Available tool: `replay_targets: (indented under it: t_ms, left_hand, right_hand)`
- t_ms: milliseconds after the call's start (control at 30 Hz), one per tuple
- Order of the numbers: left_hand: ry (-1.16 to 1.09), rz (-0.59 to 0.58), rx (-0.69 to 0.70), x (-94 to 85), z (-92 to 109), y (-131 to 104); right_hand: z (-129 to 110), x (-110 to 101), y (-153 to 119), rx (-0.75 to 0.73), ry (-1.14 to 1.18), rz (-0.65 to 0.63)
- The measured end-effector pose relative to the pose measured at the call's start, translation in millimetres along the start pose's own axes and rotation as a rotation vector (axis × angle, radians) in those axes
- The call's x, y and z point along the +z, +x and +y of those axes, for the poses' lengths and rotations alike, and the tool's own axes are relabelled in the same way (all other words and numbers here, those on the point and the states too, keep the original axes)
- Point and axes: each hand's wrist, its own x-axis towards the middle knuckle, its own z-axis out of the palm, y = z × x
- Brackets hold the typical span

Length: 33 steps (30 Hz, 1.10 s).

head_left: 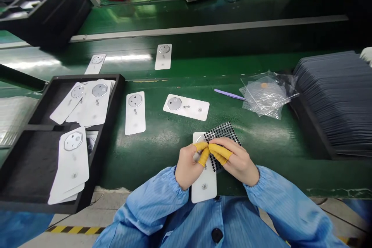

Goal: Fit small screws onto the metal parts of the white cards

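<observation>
My left hand (187, 164) and my right hand (240, 159) meet fingertip to fingertip, both pinched, with yellow finger cots on. Whatever is between the fingertips is too small or hidden to make out. Beneath them a white rounded rectangular panel (203, 192) lies near the bench's front edge, its upper part partly covered by my fingers. A sheet of black dots (226, 130) overlaps the panel's right side and runs under my right hand. Ahead lie two similar white panels, one turned sideways (192, 109) and one lengthwise (135, 120).
A black two-part tray (113, 124) at left holds several white panels (74, 162). Farther back lie another panel (163, 62) and one behind the tray (95, 64). Right of centre are purple tweezers (228, 93) and clear plastic bags (266, 97). Dark thin sheets (334, 104) stand at right.
</observation>
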Motion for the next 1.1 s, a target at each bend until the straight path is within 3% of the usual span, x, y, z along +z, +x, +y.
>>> replay_targets:
  t_ms: [267,400,533,767,1100]
  left_hand:
    - [0.221,0.085,0.242,3.7,-2.7,-0.3]
    - [0.259,0.142,0.285,5.3,-5.2,1.0]
    - [0.265,0.164,0.288,5.6,-6.4,2.9]
    - [0.293,0.144,0.268,4.9,-12.2,1.8]
    - [0.246,0.102,0.159,2.5,-16.2,7.5]
  right_hand:
    - [1.6,18.2,-11.7,0.011,-0.112,0.099]
    - [-1.7,26.3,-5.3,0.116,-0.107,0.109]
    - [-1.9,27.5,-4.1,0.188,-0.081,0.102]
    - [2.7,29.6,-16.3,0.127,-0.078,0.109]
    - [2.5,29.5,4.5,0.315,-0.068,0.136]
